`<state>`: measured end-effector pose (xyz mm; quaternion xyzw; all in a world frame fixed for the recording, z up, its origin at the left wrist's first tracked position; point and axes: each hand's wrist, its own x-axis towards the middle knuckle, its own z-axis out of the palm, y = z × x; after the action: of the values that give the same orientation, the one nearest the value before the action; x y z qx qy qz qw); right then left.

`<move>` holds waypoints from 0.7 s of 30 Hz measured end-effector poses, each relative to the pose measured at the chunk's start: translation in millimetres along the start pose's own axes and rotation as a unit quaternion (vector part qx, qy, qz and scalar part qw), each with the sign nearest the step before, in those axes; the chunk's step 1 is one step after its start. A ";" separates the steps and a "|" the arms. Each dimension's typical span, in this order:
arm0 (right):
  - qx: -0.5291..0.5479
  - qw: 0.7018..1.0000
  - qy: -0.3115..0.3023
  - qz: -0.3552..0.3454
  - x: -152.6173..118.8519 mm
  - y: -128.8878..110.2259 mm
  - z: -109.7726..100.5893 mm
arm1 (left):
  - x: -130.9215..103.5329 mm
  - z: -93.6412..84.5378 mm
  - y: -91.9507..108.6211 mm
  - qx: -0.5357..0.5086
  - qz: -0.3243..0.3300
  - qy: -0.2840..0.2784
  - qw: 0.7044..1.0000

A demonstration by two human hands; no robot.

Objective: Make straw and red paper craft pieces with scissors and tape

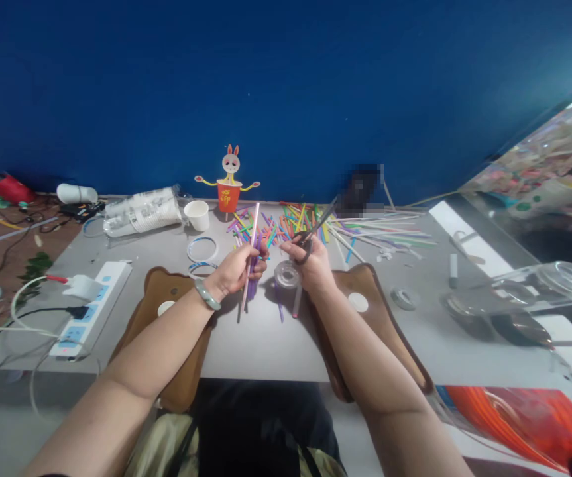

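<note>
My left hand (240, 268) is closed around a few straws, one pale pink straw (254, 228) and purple ones (252, 286), held nearly upright. In my right hand (314, 265) is a pair of dark scissors (307, 240), with fingers around the handles and the blades pointing up and away to the right. Beneath that hand lies a clear tape roll (286, 274). Behind both hands spreads a pile of short coloured straw pieces (310, 217). Longer straws (385, 228) lie to the right of it. A thin purple straw (279, 301) rests on the table between my hands.
At the back stands a red paper cup (228, 197) with a rabbit figure, beside a white cup (197, 216) and wrapped cups (142, 211). A power strip (91, 308) is at left. Brown pads (372, 331) lie under my forearms. A clear plastic container (529, 288) sits right.
</note>
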<state>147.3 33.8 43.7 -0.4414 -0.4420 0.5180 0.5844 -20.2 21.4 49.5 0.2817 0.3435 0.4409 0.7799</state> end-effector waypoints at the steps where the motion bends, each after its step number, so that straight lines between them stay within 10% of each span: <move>1: 0.006 1.000 -0.004 0.006 -0.1 -0.8 0.2 | -0.3 0.7 -1.4 0.002 0.013 -0.002 1.000; 16: 0.017 0.999 -0.020 -0.023 4.2 -3.1 -8.4 | -4.9 7.1 -4.6 0.065 -0.095 -0.022 0.993; 21: 0.003 1.000 -0.007 -0.012 4.6 -4.7 -7.9 | -3.7 3.2 -13.2 0.086 -0.033 -0.043 0.995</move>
<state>156.3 37.5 46.9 -0.4311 -0.4498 0.5149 0.5888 -12.6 11.7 42.7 0.3550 0.3553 0.3714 0.7809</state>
